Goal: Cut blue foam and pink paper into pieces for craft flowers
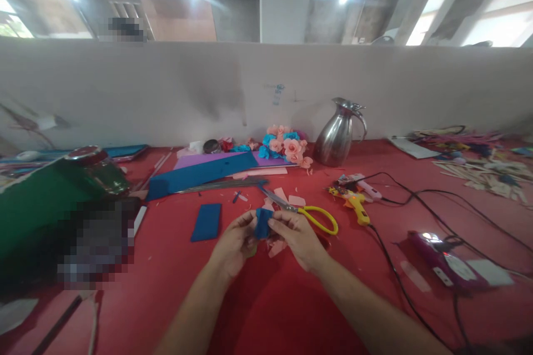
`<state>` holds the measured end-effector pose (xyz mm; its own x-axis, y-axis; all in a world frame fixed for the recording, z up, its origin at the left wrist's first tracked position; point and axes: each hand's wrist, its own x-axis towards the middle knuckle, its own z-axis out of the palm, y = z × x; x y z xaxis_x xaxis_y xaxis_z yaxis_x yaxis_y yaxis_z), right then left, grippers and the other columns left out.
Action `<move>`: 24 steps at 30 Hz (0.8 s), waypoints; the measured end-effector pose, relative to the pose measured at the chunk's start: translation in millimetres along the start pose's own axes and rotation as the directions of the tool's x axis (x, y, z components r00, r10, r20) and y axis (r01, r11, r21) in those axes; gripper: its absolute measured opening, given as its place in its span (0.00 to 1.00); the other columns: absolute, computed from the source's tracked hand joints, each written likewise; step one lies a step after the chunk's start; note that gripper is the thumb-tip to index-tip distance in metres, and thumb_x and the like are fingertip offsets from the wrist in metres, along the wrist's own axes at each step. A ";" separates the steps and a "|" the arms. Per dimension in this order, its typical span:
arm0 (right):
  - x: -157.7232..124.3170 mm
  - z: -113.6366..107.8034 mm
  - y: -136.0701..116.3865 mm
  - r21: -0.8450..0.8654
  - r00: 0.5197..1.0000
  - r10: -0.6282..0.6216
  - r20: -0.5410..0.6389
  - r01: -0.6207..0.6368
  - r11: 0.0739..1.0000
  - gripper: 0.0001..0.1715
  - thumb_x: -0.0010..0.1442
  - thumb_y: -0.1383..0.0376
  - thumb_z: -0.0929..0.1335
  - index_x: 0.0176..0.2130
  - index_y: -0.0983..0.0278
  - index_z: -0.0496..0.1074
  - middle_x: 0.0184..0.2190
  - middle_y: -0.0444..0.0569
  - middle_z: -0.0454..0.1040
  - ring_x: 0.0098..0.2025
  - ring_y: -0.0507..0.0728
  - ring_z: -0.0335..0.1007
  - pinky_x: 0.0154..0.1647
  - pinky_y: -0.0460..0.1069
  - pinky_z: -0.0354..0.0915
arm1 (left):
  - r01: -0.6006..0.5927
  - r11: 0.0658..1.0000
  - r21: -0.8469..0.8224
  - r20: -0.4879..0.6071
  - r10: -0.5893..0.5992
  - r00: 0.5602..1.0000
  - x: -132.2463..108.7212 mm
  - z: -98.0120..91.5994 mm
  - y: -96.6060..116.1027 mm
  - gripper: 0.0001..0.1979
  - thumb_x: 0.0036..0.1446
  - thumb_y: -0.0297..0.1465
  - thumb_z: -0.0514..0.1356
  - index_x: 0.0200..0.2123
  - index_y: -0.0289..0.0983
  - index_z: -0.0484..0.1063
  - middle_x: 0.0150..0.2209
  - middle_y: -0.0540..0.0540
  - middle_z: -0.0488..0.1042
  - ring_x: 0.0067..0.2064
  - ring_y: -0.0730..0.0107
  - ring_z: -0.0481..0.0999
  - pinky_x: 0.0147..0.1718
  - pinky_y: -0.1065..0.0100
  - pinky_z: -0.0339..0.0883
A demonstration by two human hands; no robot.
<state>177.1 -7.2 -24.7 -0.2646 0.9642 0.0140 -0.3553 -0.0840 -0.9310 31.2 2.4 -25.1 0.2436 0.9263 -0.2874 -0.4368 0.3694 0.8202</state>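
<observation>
Between my two hands is a small piece of dark blue paper (263, 224), bent or folded, held upright above the red table. My left hand (233, 241) pinches its left side. The thumb and fingers of my right hand (300, 237) close on its right side. Left of my hands lies a flat blue rectangle (206, 222) of the same colour. Scissors with yellow handles (322, 218) rest just behind my right hand, blades pointing away to the left. Pink paper scraps (280, 195) are scattered around the blades and under my hands.
Pink and blue paper flowers (287, 144) and a steel jug (336, 136) stand at the back. A long blue sheet (200, 176) lies across a purple one. A yellow glue gun (357, 208), cables and a magenta power strip (445, 263) occupy the right; a green board (37, 205) the left.
</observation>
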 end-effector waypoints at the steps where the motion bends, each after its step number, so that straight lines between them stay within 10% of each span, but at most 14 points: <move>1: -0.2 0.4 -1.2 0.003 1.000 0.005 0.002 -0.005 1.000 0.15 0.50 0.56 0.72 0.30 0.66 0.74 0.21 0.43 0.73 0.23 0.48 0.69 0.28 0.44 0.67 | 0.022 0.999 -0.033 0.012 -0.022 1.000 0.9 -1.5 -0.5 0.08 0.42 0.27 0.67 0.29 0.34 0.72 0.18 0.55 0.64 0.16 0.87 0.54 0.14 0.82 0.47; 17: 1.1 -3.7 3.4 0.127 0.999 0.038 0.027 -0.042 0.991 0.09 0.48 0.64 0.71 0.31 0.66 0.75 0.25 0.47 0.77 0.25 0.52 0.74 0.31 0.48 0.71 | 0.076 0.979 -0.187 0.097 -0.059 0.994 2.6 -3.3 -0.3 0.08 0.40 0.20 0.66 0.28 0.32 0.73 0.16 0.54 0.64 0.14 0.87 0.55 0.13 0.83 0.51; 24: 2.1 -6.9 2.9 0.068 0.996 -0.079 -0.040 0.082 0.994 0.11 0.48 0.62 0.71 0.33 0.64 0.71 0.27 0.43 0.74 0.25 0.51 0.72 0.32 0.49 0.72 | -0.210 0.978 0.021 -0.011 0.210 0.978 1.4 5.7 -4.3 0.12 0.38 0.32 0.70 0.27 0.33 0.73 0.22 0.52 0.68 0.19 0.85 0.60 0.16 0.81 0.53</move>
<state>181.7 -3.7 -29.9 -0.1991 0.9772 0.0731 -0.4360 -0.0215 -0.8997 38.3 1.7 -26.2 0.1373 0.9839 -0.1140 -0.4599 0.1653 0.8725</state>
